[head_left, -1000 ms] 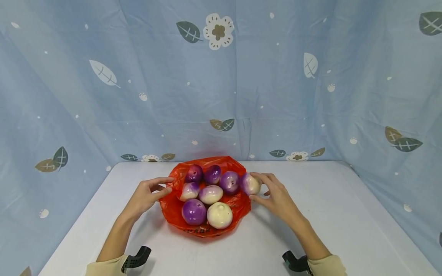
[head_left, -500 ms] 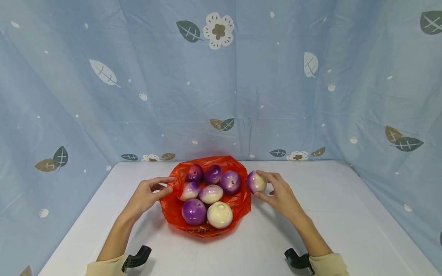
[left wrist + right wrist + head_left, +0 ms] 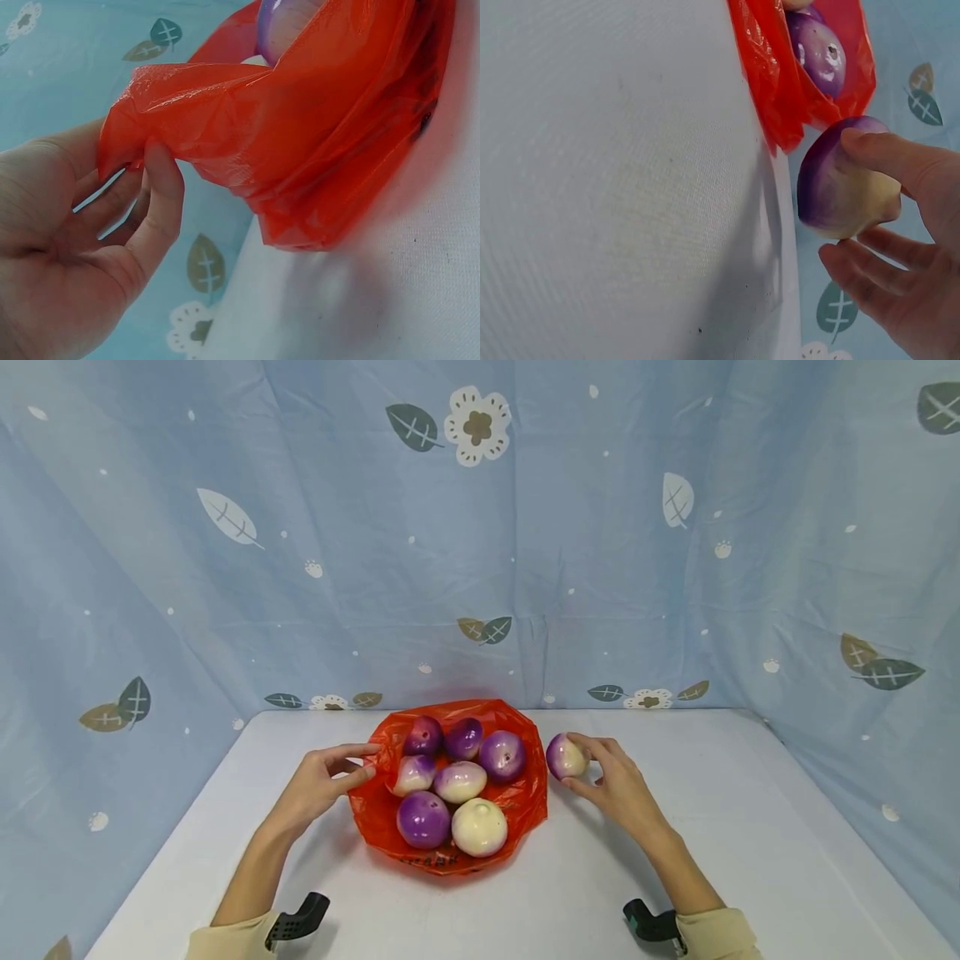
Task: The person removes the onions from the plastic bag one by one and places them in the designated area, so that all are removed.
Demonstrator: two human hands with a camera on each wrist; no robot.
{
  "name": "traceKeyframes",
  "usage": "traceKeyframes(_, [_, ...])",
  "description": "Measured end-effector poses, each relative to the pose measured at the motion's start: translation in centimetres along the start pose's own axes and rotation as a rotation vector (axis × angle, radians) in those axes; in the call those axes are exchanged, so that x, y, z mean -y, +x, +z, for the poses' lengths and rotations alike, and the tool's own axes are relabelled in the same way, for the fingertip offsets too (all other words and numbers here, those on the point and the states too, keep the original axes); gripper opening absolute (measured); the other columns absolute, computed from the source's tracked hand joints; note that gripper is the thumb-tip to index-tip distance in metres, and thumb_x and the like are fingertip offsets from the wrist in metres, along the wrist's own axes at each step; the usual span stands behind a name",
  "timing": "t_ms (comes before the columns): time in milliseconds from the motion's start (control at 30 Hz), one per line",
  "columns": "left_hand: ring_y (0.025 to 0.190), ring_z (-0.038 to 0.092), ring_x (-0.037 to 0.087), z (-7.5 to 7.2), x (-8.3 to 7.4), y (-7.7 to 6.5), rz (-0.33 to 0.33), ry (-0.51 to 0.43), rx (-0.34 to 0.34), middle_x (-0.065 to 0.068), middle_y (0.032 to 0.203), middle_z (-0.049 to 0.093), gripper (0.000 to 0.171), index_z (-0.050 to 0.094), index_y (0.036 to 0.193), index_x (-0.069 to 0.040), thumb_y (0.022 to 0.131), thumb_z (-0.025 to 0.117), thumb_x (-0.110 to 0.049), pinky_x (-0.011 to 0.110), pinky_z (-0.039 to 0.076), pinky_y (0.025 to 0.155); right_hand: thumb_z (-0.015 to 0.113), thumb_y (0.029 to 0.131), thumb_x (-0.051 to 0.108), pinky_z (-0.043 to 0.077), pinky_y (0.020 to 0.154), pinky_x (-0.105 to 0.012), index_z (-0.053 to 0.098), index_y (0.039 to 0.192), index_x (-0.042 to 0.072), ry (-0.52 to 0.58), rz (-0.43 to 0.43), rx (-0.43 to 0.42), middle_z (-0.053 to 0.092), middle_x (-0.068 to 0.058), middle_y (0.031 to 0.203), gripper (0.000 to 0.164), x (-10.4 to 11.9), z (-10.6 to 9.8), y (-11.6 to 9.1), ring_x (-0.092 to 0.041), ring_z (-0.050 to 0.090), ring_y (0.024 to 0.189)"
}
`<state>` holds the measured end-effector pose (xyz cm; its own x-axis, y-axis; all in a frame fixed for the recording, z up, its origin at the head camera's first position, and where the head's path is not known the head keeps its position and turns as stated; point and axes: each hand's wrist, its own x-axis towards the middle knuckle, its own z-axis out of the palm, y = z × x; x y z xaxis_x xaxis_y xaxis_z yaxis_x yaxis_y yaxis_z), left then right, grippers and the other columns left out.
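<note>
My right hand (image 3: 626,789) pinches a glossy purple-and-cream onion (image 3: 566,757) between thumb and fingers, just right of the bag's rim. In the right wrist view the onion (image 3: 847,184) has its purple side toward the bag and its cream tip toward the palm. My left hand (image 3: 311,789) pinches the left rim of an open red plastic bag (image 3: 525,814). The left wrist view shows the bag's edge (image 3: 187,97) folded between thumb and fingers. Inside the bag lie several more onions, among them a purple one (image 3: 423,820) and a cream one (image 3: 479,828) at the front.
The bag stands on a white table (image 3: 555,902). Behind and beside it hangs a blue curtain (image 3: 360,568) with leaves and flowers. A black wrist camera (image 3: 298,918) is strapped at the left sleeve, another black camera (image 3: 648,922) at the right sleeve.
The right hand has carried the onion right, from over the bag's right rim to beside it. The left hand keeps its place at the bag.
</note>
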<state>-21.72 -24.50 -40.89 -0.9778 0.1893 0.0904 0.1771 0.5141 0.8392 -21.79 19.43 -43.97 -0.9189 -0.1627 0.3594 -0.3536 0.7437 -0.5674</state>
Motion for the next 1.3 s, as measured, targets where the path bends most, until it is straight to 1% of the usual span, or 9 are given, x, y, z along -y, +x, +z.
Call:
traceKeyframes(200, [0.099, 0.064, 0.025, 0.1, 0.1, 0.1, 0.006, -0.003, 0.008, 0.013, 0.116, 0.069, 0.04, 0.066, 0.127, -0.017, 0.091, 0.07, -0.031, 0.027, 0.055, 0.076, 0.084, 0.078, 0.023, 0.059, 0.074, -0.042, 0.055, 0.137, 0.02, -0.014, -0.003, 0.001, 0.059, -0.016, 0.121, 0.067, -0.3, -0.1, 0.0, -0.034, 0.062, 0.105])
traceKeyframes(367, [0.098, 0.064, 0.025, -0.1, 0.2, 0.0, -0.004, -0.004, 0.002, 0.012, 0.116, 0.069, 0.039, 0.066, 0.127, -0.018, 0.09, 0.071, -0.032, 0.028, 0.055, 0.076, 0.085, 0.077, 0.021, 0.059, 0.075, -0.043, 0.056, 0.137, 0.017, -0.031, -0.033, -0.01, 0.059, -0.018, 0.118, 0.067, -0.6, 0.1, 0.6, -0.035, 0.063, 0.103])
traceKeyframes(467, [0.098, 0.064, 0.024, -0.3, 0.2, -0.1, -0.013, -0.008, 0.003, 0.012, 0.116, 0.069, 0.04, 0.066, 0.128, -0.018, 0.09, 0.07, -0.031, 0.028, 0.055, 0.076, 0.085, 0.076, 0.02, 0.059, 0.077, -0.046, 0.056, 0.136, 0.017, -0.035, -0.035, -0.008, 0.059, -0.018, 0.117, 0.067, -0.9, 0.4, 0.8, -0.035, 0.062, 0.103])
traceKeyframes(667, [0.098, 0.064, 0.025, -0.1, 0.1, 0.0, -0.029, -0.017, 0.003, 0.014, 0.117, 0.068, 0.041, 0.066, 0.128, -0.017, 0.09, 0.071, -0.031, 0.027, 0.055, 0.076, 0.085, 0.076, 0.019, 0.055, 0.086, -0.055, 0.057, 0.136, 0.016, -0.037, -0.009, 0.006, 0.06, -0.018, 0.115, 0.067, -1.2, 0.6, 0.9, -0.036, 0.062, 0.104])
traceKeyframes(933, [0.099, 0.063, 0.025, 0.1, 0.2, 0.0, -0.02, -0.016, 0.001, 0.013, 0.116, 0.069, 0.042, 0.066, 0.128, -0.018, 0.089, 0.071, -0.033, 0.027, 0.056, 0.076, 0.083, 0.078, 0.021, 0.054, 0.088, -0.057, 0.055, 0.138, 0.016, -0.056, 0.03, 0.03, 0.058, -0.019, 0.118, 0.067, -1.7, 0.6, 1.3, -0.036, 0.061, 0.108])
traceKeyframes(1100, [0.099, 0.064, 0.025, 0.1, 0.2, 0.0, -0.02, -0.026, 0.002, 0.014, 0.116, 0.068, 0.041, 0.066, 0.128, -0.017, 0.089, 0.071, -0.032, 0.026, 0.056, 0.076, 0.082, 0.08, 0.023, 0.052, 0.09, -0.059, 0.053, 0.139, 0.017, -0.068, 0.053, 0.043, 0.056, -0.021, 0.121, 0.067, -1.6, 0.8, 1.6, -0.037, 0.058, 0.111])
traceKeyframes(1300, [0.099, 0.064, 0.025, 0.1, 0.3, 0.0, -0.017, -0.016, 0.001, 0.014, 0.116, 0.069, 0.041, 0.066, 0.128, -0.018, 0.09, 0.071, -0.031, 0.027, 0.055, 0.077, 0.082, 0.08, 0.023, 0.051, 0.09, -0.06, 0.051, 0.135, 0.016, -0.071, 0.065, 0.038, 0.054, -0.022, 0.122, 0.064, -1.5, 1.1, 1.8, -0.038, 0.057, 0.112])
